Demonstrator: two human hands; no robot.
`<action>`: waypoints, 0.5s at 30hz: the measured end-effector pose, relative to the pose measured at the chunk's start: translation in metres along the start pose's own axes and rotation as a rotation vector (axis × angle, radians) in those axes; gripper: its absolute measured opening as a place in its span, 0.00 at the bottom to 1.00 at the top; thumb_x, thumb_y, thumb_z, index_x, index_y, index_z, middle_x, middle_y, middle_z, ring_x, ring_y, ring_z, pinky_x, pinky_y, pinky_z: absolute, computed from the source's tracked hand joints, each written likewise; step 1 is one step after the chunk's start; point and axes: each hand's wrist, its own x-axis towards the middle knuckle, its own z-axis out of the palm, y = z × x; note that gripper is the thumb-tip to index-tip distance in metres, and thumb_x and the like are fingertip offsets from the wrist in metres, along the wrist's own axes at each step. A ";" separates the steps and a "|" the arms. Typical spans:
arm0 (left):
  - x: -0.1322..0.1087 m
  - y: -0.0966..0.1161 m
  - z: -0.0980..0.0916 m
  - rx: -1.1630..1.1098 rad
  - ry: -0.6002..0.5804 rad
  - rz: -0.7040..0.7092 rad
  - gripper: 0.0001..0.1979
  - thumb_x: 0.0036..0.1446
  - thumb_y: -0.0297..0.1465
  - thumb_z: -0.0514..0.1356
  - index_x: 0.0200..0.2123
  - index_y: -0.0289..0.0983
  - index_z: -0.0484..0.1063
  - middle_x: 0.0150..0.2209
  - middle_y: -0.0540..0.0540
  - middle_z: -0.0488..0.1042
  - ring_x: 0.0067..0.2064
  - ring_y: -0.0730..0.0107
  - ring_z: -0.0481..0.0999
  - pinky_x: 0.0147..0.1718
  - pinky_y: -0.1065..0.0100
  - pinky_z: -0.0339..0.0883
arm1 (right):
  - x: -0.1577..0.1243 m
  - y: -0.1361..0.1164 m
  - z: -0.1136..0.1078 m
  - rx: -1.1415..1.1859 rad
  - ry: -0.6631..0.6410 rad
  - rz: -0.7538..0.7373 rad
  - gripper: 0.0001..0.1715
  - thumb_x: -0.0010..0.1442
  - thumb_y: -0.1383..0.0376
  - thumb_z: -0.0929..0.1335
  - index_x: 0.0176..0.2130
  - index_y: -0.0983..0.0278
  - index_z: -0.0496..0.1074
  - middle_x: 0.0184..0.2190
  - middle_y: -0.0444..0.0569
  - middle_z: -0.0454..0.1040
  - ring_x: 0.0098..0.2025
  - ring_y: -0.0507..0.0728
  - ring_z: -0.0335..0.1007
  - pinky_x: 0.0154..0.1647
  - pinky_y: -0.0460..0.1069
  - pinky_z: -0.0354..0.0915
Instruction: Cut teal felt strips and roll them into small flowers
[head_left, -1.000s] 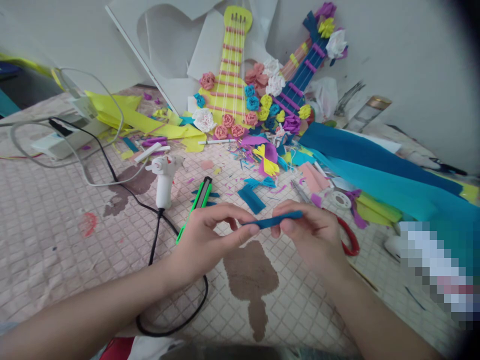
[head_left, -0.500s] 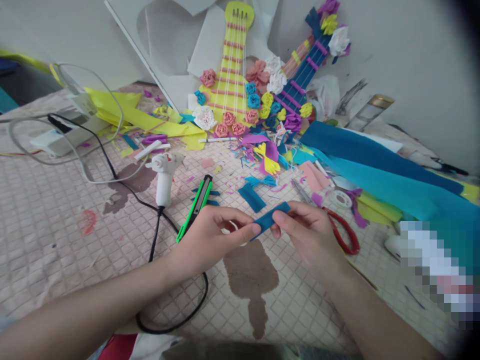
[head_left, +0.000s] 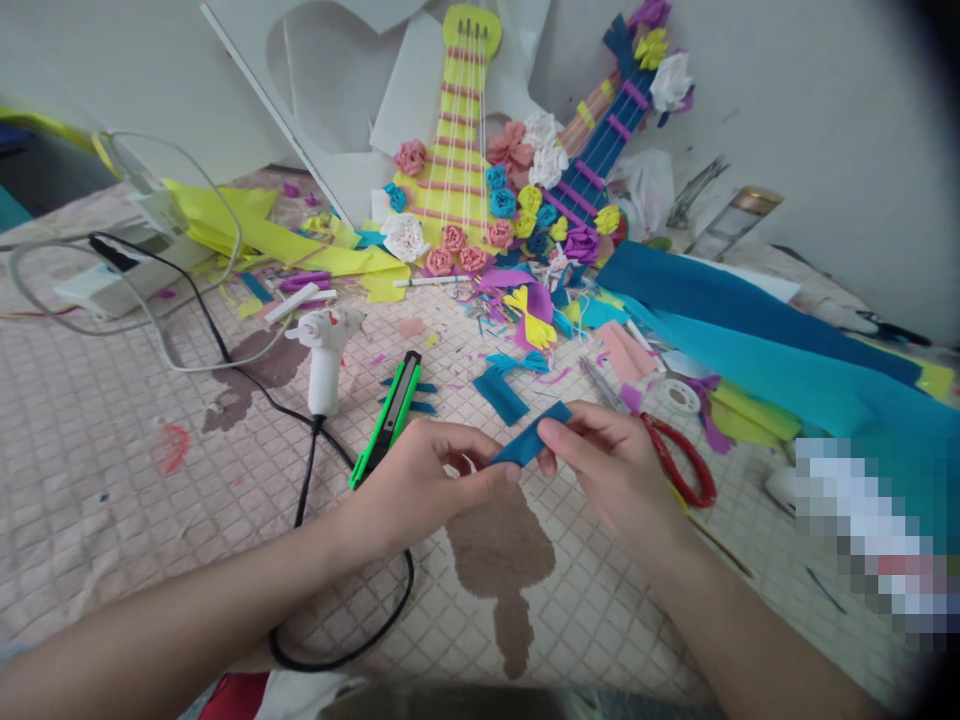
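A small folded strip of dark blue crepe paper (head_left: 529,437) is held above the table between both hands. My left hand (head_left: 442,475) pinches its lower left end between thumb and fingers. At the upper right end, my right hand (head_left: 596,450) grips it with the thumb on top and fingers beneath. Just beyond lies another blue paper piece (head_left: 501,395), beside a twisted light blue paper bow (head_left: 525,362). A green utility knife (head_left: 386,420) rests left of my left hand, and red-handled scissors (head_left: 682,460) lie right of my right hand.
A white glue gun (head_left: 324,360) stands at left, its black cord looping under my left arm. Behind, a yellow paper guitar (head_left: 457,150) and a blue one (head_left: 611,145) lean with paper flowers. Blue crepe sheets (head_left: 787,340), a tape roll (head_left: 679,396) and scraps lie right.
My left thumb has slid slightly down along the strip's near edge, and its lower left end shows more. Both hands still hold it; the whole view has shifted slightly.
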 end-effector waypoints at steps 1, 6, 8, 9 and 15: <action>0.000 0.000 0.000 0.008 -0.010 0.007 0.09 0.53 0.32 0.61 0.24 0.34 0.76 0.23 0.50 0.76 0.25 0.75 0.71 0.25 0.75 0.63 | 0.000 0.000 0.000 0.004 0.004 0.006 0.15 0.54 0.59 0.71 0.21 0.63 0.70 0.18 0.41 0.69 0.23 0.50 0.64 0.28 0.47 0.58; -0.001 0.002 0.001 0.037 -0.030 0.043 0.09 0.53 0.32 0.61 0.25 0.34 0.77 0.22 0.49 0.76 0.26 0.74 0.72 0.25 0.74 0.63 | 0.001 -0.003 0.002 0.036 0.037 0.011 0.13 0.55 0.60 0.70 0.23 0.63 0.72 0.18 0.40 0.68 0.24 0.50 0.63 0.28 0.47 0.58; -0.002 0.002 0.001 0.048 -0.028 0.057 0.09 0.53 0.32 0.62 0.25 0.34 0.77 0.22 0.49 0.75 0.26 0.73 0.71 0.26 0.73 0.63 | 0.001 -0.004 0.003 0.049 0.055 0.026 0.12 0.55 0.60 0.70 0.23 0.63 0.72 0.18 0.41 0.68 0.23 0.49 0.63 0.28 0.47 0.58; -0.003 0.002 0.001 0.052 -0.025 0.066 0.09 0.53 0.32 0.62 0.25 0.34 0.76 0.22 0.49 0.75 0.26 0.73 0.71 0.26 0.73 0.63 | 0.002 -0.004 0.003 0.064 0.059 0.042 0.12 0.54 0.60 0.71 0.23 0.63 0.73 0.18 0.41 0.68 0.23 0.49 0.63 0.28 0.47 0.58; -0.004 0.003 0.002 0.033 -0.035 0.138 0.06 0.52 0.30 0.63 0.25 0.34 0.75 0.24 0.49 0.75 0.27 0.74 0.70 0.28 0.73 0.64 | 0.005 -0.004 0.005 0.228 0.044 0.196 0.13 0.49 0.60 0.73 0.20 0.64 0.72 0.17 0.41 0.68 0.21 0.48 0.62 0.24 0.45 0.59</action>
